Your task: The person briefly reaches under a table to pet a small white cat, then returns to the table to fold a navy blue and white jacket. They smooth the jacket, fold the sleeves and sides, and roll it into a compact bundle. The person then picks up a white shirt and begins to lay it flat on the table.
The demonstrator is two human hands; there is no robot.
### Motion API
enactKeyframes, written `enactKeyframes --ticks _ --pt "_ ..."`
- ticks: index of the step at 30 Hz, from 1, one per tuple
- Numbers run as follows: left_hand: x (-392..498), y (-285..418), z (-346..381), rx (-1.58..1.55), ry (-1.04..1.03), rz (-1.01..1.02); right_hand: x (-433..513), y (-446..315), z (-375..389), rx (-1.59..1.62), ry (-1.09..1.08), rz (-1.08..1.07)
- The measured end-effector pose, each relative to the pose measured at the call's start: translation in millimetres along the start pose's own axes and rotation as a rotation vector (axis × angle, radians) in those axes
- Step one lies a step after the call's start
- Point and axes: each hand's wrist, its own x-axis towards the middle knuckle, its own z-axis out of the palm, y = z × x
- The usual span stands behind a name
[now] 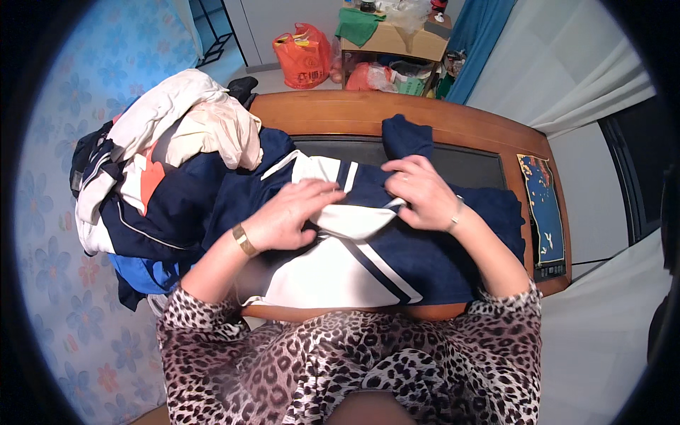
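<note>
A navy and white jacket (435, 260) with striped bands lies spread on the wooden table before me. A white fold (353, 220) of its cloth rises between my hands. My left hand (297, 215) lies palm down on the jacket at the left end of this fold, thumb away from the fingers. Whether cloth is caught under its palm is hidden. My right hand (422, 194) pinches the fold's right end between thumb and fingers. A navy sleeve end (408, 137) sticks out beyond my right hand towards the far table edge.
A heap of clothes (164, 159) is piled at the left, touching the jacket. The table (329, 111) has a dark inset panel and a blue picture strip (543, 207) at the right. Beyond stand a red plastic bag (303, 57) and a small desk (396, 42). A floral curtain (64, 228) hangs left.
</note>
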Motion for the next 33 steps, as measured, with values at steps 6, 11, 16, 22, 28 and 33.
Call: enactKeyframes --ticks 6,11,16,22,28,33 --pt "27.6 -71.5 16.4 0.423 -0.026 -0.073 -47.1 -75.3 -52.1 0.269 0.011 0.070" --pt "22.5 -97.8 6.6 0.381 0.330 0.112 -76.7 -125.5 -69.0 0.331 -0.076 0.297" --pt "-12.1 -83.4 4.4 0.372 0.299 0.087 -85.1 -125.0 -80.9 0.762 -0.339 0.546" --pt "-35.9 -83.9 4.3 0.423 0.339 0.008 -90.7 -120.7 -79.0 0.760 -0.510 0.671" --pt "-48.8 -92.7 7.7 0.425 0.392 -0.073 -154.0 -82.4 -87.4 0.516 0.006 1.129" --pt "-52.7 -109.4 17.1 0.259 0.397 -0.212 -218.8 39.2 -50.2 -0.708 0.307 1.281"
